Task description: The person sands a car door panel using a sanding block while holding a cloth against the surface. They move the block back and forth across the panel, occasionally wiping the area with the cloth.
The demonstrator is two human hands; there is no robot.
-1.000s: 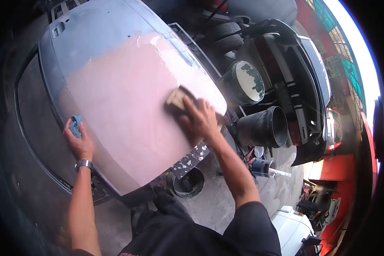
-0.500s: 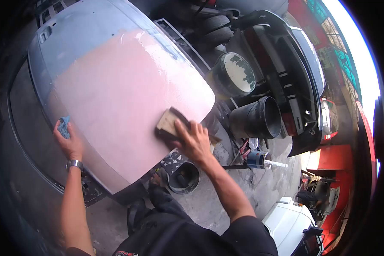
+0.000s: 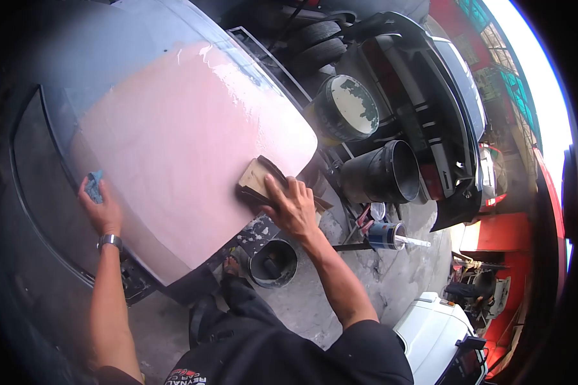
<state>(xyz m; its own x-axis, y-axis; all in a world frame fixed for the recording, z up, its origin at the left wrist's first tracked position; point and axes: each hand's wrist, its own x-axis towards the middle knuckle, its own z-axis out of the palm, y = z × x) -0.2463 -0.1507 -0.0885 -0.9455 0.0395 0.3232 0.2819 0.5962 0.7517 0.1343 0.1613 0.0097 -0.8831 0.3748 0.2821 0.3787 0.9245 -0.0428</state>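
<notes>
Outdoors on a stained concrete floor (image 3: 392, 282), a large car panel (image 3: 173, 122) lies in front of you, grey at the far end and coated pink over most of the near part, with a wet sheen toward the far right edge.

Your right grip (image 3: 293, 208) is clamped over a sanding block (image 3: 257, 179). The fingers are spread along its top and the palm is behind it. The block sits flat on the pink coat at the panel's near right corner, just inside the edge. That spread hold probably shares the pressure across the whole face, so the block doesn't dig in on one side.

Your left grip (image 3: 101, 208) is closed around a blue rag (image 3: 94, 186). It rests on the panel's left edge, well apart from the block, and looks placed to steady you and keep the rag close. A wristwatch (image 3: 109, 242) sits on that wrist.

Beyond the right edge stand a lidded drum (image 3: 348, 106) with patchy white on top and an open black bucket (image 3: 382, 173), both near your working arm. On the floor below are a small black pot (image 3: 273, 263) and a blue can (image 3: 385, 235) lying on its side. A black car (image 3: 443, 83) stands behind them.
</notes>
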